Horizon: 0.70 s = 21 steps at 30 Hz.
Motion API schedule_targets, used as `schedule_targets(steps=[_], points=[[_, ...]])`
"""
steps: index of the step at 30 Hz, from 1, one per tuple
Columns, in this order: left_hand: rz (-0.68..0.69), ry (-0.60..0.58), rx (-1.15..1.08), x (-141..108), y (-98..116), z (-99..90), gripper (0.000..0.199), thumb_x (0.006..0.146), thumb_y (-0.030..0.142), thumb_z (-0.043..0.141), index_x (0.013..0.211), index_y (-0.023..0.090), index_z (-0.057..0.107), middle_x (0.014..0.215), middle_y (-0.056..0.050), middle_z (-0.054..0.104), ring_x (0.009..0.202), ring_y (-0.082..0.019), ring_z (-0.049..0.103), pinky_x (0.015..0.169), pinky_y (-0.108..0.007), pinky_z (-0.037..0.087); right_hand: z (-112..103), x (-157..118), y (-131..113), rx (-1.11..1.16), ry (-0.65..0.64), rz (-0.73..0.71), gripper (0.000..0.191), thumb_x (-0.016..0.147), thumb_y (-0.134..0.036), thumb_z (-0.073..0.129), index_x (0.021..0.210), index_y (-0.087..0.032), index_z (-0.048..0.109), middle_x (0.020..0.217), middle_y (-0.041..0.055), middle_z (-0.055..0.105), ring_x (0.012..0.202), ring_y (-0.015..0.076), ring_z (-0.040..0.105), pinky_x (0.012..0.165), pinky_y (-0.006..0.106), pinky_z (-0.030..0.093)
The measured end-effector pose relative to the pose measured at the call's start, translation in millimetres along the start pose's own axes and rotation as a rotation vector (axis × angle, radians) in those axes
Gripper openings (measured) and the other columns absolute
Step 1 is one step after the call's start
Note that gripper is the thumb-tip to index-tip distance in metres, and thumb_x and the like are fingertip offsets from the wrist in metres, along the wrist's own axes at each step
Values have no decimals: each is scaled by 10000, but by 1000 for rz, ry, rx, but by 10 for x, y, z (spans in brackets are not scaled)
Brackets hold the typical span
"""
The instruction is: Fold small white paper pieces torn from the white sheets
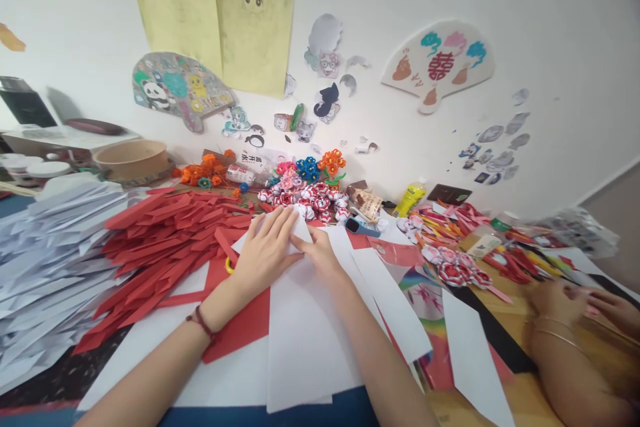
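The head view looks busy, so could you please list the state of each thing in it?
White sheet, flat at its near end
Left hand, laid over the sheet
Right hand, on the sheet
Red strips, heaped
White strips, heaped
Yellow bottle, capped
Smartwatch, screen dark
Yellow drawings, wall-mounted

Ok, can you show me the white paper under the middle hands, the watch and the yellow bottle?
White paper (310, 340): head view, on its bare lower part.
Watch (353, 225): head view, on its dark face.
Yellow bottle (410, 201): head view, on its side.
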<state>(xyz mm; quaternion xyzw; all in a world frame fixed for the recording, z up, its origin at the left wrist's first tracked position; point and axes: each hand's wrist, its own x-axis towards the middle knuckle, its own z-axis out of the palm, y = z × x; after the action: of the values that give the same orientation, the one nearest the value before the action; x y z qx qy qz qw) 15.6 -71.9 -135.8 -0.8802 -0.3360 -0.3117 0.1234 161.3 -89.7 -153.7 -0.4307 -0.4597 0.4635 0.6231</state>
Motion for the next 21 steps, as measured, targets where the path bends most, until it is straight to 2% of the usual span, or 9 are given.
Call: schedule_targets(steps=[3,7,11,14,17,21], points=[[-23,-6,8,-7,-4,-11,735,847,492,541,1462,178,289,1501,-109,326,1387,-284,281,1124,-449,194,-29,3,1,-33,-11,13,387,592,-337,804,919,-151,717,835,26,698,769,202,619,704,287,462],[-31,-22,11,-13,-19,-25,772,822,501,574,1462,183,281,1518,-101,289,1390,-284,273,1126,-451,190,-95,35,52,-60,60,-1,316,617,-330,794,855,-134,725,767,29,691,691,187,608,650,286,456],[-40,-25,6,-12,-33,-25,805,808,491,598,1465,167,265,1526,-115,265,1398,-292,252,1120,-450,202,-105,43,65,35,102,28,402,618,-325,798,967,-146,716,892,62,710,771,212,641,696,312,484],[-35,-25,-8,-13,-28,-5,794,815,474,592,1464,159,260,1513,-149,285,1393,-306,264,1109,-453,217,-48,0,18,123,51,84,412,639,-345,782,1000,-161,704,933,65,706,799,213,650,683,307,500],[-29,-32,-44,-24,-8,43,721,844,425,564,1448,160,274,1479,-169,350,1346,-299,355,1078,-446,266,19,-51,-34,125,-4,82,407,664,-359,763,1007,-151,694,920,67,701,797,212,646,660,294,502],[-56,-70,-104,-54,14,127,605,878,325,508,1415,144,297,1297,-172,560,1131,-265,569,921,-370,412,34,-43,-86,46,9,26,368,683,-382,735,965,-150,690,876,57,691,827,217,632,709,304,501]])
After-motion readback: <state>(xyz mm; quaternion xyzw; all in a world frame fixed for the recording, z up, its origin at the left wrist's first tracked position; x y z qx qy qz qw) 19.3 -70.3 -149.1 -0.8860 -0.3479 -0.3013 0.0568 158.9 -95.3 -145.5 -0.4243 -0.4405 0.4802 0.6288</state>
